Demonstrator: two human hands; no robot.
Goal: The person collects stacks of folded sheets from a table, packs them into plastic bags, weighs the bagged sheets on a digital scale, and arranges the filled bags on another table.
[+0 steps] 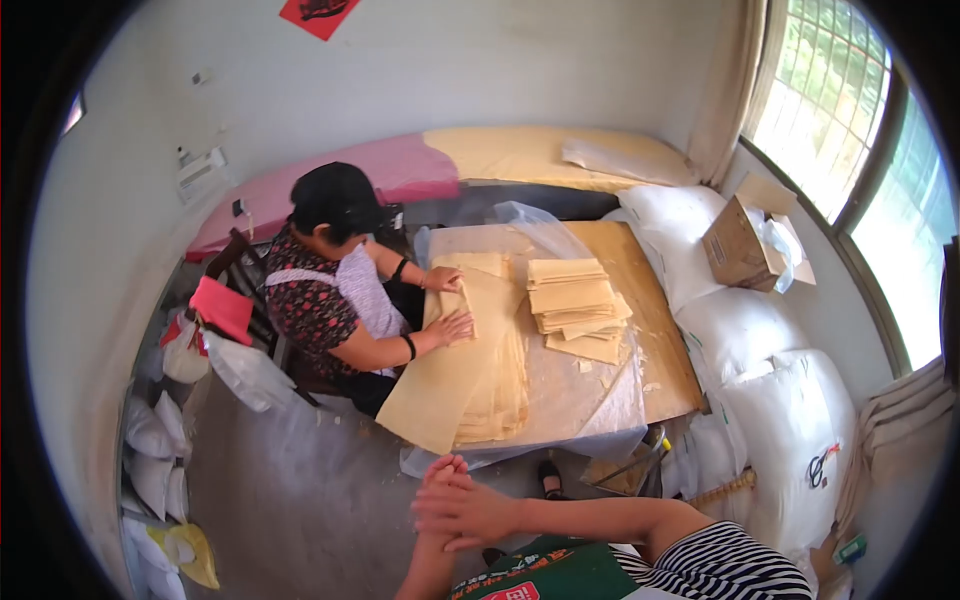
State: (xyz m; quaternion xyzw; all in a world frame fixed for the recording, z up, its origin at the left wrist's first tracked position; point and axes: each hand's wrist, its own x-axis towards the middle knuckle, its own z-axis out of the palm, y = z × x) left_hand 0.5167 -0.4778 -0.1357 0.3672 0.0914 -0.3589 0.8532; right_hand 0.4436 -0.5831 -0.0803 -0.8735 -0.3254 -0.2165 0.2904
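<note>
Sheets [492,385] between co-worker [312,310] and stack [568,293]

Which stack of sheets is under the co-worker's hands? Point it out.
The broad left stack of large sheets: the co-worker's hands lie over it. The smaller right stack has no hand on it.

Brightly daylit from window [880,135] at right; washed out there. Dimmer on floor [300,490]. Faintly shiny on plastic [612,408]. Strongly fisheye-bent toward edges, blacked out at corners. Slightly soft in fine detail.
</note>
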